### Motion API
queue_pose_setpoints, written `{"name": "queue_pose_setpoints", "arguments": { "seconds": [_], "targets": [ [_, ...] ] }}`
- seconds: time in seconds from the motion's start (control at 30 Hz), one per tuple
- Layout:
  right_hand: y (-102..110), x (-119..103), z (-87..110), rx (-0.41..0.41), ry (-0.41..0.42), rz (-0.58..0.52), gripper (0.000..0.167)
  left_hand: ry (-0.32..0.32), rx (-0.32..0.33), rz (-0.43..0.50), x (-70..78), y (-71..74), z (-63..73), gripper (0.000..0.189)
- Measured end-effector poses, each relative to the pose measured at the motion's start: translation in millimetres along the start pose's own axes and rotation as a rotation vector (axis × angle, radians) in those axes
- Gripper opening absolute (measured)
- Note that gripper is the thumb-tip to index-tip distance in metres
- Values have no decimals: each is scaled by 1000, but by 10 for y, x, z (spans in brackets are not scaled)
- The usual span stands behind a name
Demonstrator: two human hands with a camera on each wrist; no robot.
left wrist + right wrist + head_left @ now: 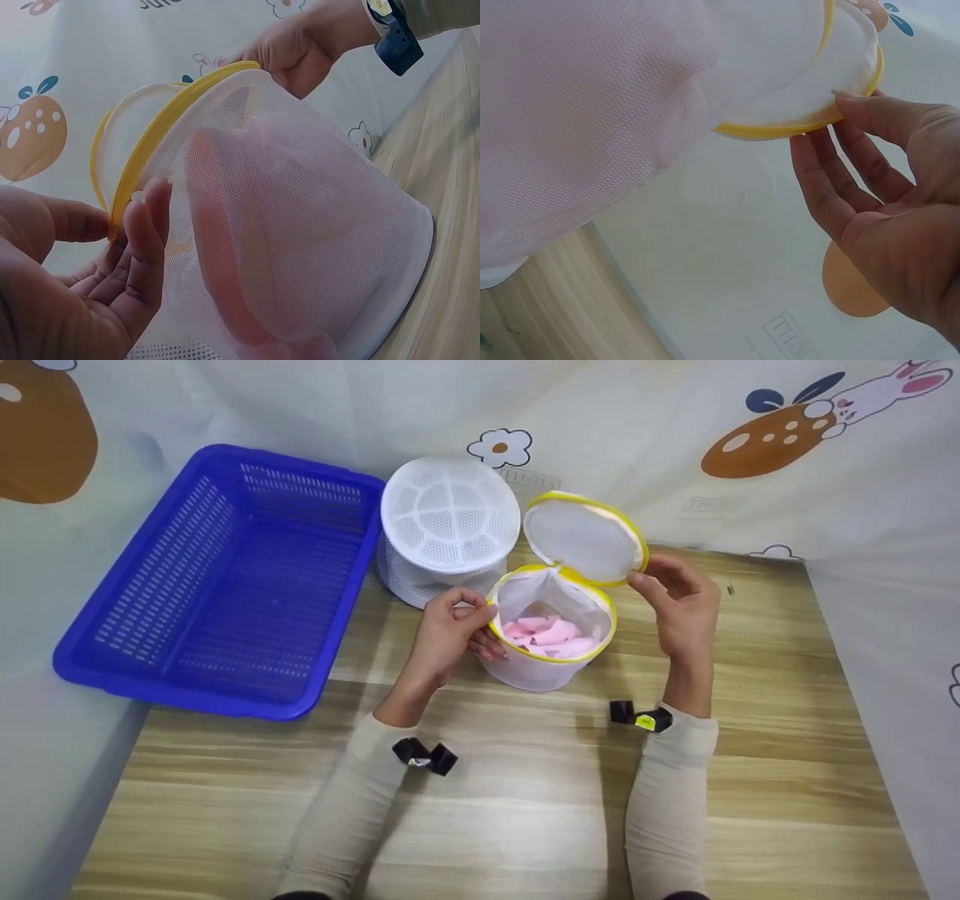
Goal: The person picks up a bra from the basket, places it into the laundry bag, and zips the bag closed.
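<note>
So there's a blue plastic basket (pixel 247 592) on the wood-look table (pixel 517 795), and everything else sits off to its right. Right up beside it is a round white mesh container (pixel 450 514). A bit farther from the basket, past that container, stands a small white mesh bag (pixel 536 675) with yellow edging, its round lid (pixel 585 540) flipped up on the far side from the person. Inside are some crumpled pink pieces (pixel 551 641), can't tell what exactly. Left hand (pixel 454 630) pinches the bag's rim on the basket side; right hand (pixel 686 607), farthest from the basket, pinches the lid's edge.
</note>
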State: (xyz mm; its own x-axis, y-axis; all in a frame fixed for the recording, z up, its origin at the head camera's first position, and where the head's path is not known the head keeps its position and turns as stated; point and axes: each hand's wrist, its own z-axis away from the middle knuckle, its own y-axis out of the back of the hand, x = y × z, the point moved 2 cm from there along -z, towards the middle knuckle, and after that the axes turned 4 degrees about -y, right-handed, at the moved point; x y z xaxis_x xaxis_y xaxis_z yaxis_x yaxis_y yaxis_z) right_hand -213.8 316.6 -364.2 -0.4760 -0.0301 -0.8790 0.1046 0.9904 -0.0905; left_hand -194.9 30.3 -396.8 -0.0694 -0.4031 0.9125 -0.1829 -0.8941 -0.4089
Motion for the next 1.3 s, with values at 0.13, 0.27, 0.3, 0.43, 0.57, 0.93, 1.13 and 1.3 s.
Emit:
{"name": "queue_pose_setpoints", "arguments": {
  "seconds": [0.13, 0.27, 0.3, 0.43, 0.57, 0.93, 1.13, 1.3],
  "targets": [
    [-1, -18, 19, -33, -26, -27, 25, -6, 28, 8, -10, 13, -15, 7],
    [-18, -54, 36, -99, -9, -25, 24, -8, 59, 6, -6, 25, -20, 7],
    [-24, -63, 40, -125, -2, -25, 23, -8, 60, 1, -3, 26, -20, 6],
    [-40, -93, 52, -235, 38, -14, 20, -13, 47, 3, -9, 25, -21, 6],
    [-59, -120, 58, -324, 57, 31, 19, -33, 30, 21, -14, 31, -20, 6],
    [-217, -412, 96, -502, 98, 201, 26, -26, 38, 18, -21, 27, -23, 6],
    [-250, -488, 108, -543, 179, 330, 24, -36, 43, 17, -29, 16, -28, 6],
    [-262, -496, 113, -564, 194, 384, 26, -45, 63, 12, -42, -1, -23, 4]
  ]
}}
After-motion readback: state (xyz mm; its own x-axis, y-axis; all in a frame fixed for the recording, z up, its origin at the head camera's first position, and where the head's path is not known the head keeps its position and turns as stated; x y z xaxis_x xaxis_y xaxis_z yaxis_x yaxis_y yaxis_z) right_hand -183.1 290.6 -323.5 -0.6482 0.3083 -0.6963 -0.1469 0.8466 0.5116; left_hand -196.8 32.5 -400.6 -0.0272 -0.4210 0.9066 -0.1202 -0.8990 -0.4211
